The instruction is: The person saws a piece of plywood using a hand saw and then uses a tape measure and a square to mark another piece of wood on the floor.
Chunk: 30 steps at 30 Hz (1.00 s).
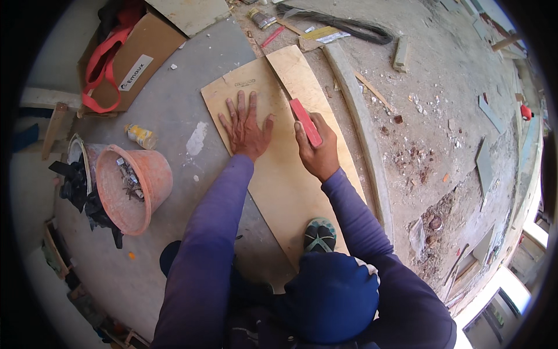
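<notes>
A sheet of plywood (279, 186) lies lengthwise in front of me. My left hand (249, 129) rests flat on it with the fingers spread, left of a dark lengthwise line. My right hand (319, 150) is closed around the red handle of a saw (305, 121). Its thin blade shows nearly edge-on and points away from me along that line toward the board's far edge. How deep the blade sits in the wood I cannot tell. My foot in a sandal (320, 235) presses on the near part of the board.
At left stand an orange bucket (158, 174) with small scraps inside, a yellow-labelled bottle (140, 136) and a cardboard box (148, 49) with a red strap. A curved concrete kerb (363, 125) runs along the board's right. Beyond lie a wire bundle (349, 24), a wood block (400, 54) and rubble.
</notes>
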{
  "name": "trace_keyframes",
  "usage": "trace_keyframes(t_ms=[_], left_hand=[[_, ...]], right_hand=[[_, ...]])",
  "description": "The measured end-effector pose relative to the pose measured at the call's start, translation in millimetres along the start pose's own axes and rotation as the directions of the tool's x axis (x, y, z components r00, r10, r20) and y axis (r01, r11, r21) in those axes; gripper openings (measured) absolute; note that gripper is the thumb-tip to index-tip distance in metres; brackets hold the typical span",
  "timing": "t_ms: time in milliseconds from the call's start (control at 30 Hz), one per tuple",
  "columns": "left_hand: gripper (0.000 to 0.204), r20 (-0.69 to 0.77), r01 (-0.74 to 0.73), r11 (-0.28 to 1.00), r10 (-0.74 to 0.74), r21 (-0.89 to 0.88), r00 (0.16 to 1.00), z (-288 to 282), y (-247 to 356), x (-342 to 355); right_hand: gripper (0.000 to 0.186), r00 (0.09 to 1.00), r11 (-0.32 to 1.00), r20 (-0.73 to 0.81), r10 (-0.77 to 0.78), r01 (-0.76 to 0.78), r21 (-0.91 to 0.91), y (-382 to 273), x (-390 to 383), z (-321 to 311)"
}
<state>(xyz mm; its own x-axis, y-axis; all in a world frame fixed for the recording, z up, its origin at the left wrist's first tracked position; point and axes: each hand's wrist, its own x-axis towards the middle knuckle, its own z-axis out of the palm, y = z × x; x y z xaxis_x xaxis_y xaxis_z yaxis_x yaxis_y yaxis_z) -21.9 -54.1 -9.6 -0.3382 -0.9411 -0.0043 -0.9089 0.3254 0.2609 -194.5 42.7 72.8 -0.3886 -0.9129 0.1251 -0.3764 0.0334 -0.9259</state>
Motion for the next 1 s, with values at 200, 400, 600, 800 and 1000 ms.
trace_keyframes(t_ms=[200,400,600,800,1000], left_hand=[[0.082,-0.049,-0.004,1.0,0.004,-0.004,0.999,0.0,-6.8,-0.4],[0.082,-0.045,-0.032,0.999,0.032,-0.001,0.998,2.3,0.3,5.8],[0.082,-0.033,-0.001,1.0,0.001,0.014,0.999,2.6,-8.2,-1.1],[0.082,-0.058,-0.016,1.0,0.016,-0.003,0.998,4.0,3.5,4.9],[0.082,-0.031,-0.012,1.0,0.012,-0.005,0.999,5.8,-2.4,1.6]], right_hand=[[0.036,0.993,0.99,0.077,0.085,-0.076,-0.117,-36.0,-103.2,-75.3],[0.026,0.998,0.997,0.047,0.051,-0.048,-0.063,-1.6,22.1,-2.1],[0.034,0.999,0.994,0.044,0.016,-0.011,-0.11,-25.6,-105.3,-70.6],[0.029,0.995,0.995,0.033,0.091,-0.09,-0.03,-13.6,-39.6,-31.9],[0.03,0.996,0.996,0.031,0.081,-0.08,-0.03,-0.5,-48.8,-26.1]])
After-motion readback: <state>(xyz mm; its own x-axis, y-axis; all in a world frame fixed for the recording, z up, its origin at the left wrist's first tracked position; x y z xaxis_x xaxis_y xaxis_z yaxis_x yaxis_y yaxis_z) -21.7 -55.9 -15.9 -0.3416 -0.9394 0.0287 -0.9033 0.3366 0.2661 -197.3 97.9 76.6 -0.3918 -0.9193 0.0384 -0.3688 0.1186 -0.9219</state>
